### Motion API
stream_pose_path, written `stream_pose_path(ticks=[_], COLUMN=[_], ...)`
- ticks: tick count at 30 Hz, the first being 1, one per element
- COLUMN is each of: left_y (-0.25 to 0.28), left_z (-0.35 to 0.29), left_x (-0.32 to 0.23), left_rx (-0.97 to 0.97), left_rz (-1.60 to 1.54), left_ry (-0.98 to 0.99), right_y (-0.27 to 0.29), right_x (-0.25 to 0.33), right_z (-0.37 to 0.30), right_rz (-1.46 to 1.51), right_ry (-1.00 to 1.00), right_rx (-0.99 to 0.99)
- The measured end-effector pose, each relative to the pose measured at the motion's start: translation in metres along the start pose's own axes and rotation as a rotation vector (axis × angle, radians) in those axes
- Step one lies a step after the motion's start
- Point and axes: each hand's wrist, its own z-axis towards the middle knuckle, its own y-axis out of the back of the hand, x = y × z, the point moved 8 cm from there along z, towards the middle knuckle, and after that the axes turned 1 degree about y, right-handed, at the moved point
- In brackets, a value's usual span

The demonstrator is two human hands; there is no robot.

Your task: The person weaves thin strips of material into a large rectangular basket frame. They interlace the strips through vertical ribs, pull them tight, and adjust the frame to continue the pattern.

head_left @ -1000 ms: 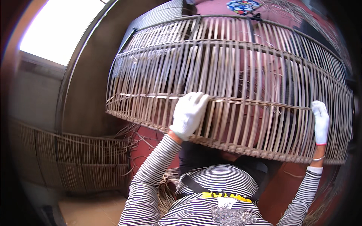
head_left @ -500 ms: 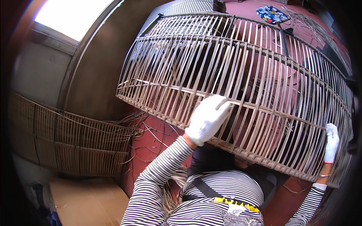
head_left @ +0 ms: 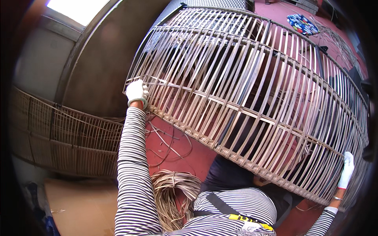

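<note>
While the left grip [head_left: 136, 93] clasps the panel [head_left: 236, 107], the right grip's [head_left: 346, 172] openness is unclear.

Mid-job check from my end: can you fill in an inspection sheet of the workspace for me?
Surface: red floor, with strands lying on it.
Work piece: large slatted panel, tilted across the view.
Clutter: tied bundle of strands beside the left sleeve; flat cardboard at lower left; blue patterned pad beyond the panel.
Hands: gloved left hand closed at the panel's left end; gloved right hand near its right end, grip unclear.
Cables: nothing seen.
Surroundings: second slatted panel at left; bright opening at upper left.
</note>
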Motion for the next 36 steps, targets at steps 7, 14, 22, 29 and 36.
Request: stream_pose_path(ticks=[7,14,22,29,36], left_y=[0.124,0.143,0.146,0.147,0.078], left_z=[0.034,0.113,0.108,0.102,0.179], left_x=[-0.051,-0.014,-0.035,-0.073,-0.109], left_rx=[-0.487,0.21,0.191,-0.137,-0.156], left_rz=[0.588,0.47,0.687,0.414,0.496], left_ry=[-0.796,-0.229,-0.369,-0.525,-0.442], right_y=[0.02,0.043,0.053,0.042,0.039], right_x=[-0.029,-0.033,-0.031,-0.022,-0.016], right_z=[0.009,0.063,0.079,0.076,0.065], right_rz=[-0.018,-0.08,-0.143,-0.162,-0.134], right_ry=[-0.095,-0.258,-0.246,-0.243,-0.333], right_rx=[-0.036,-0.057,-0.03,0.008,-0.09])
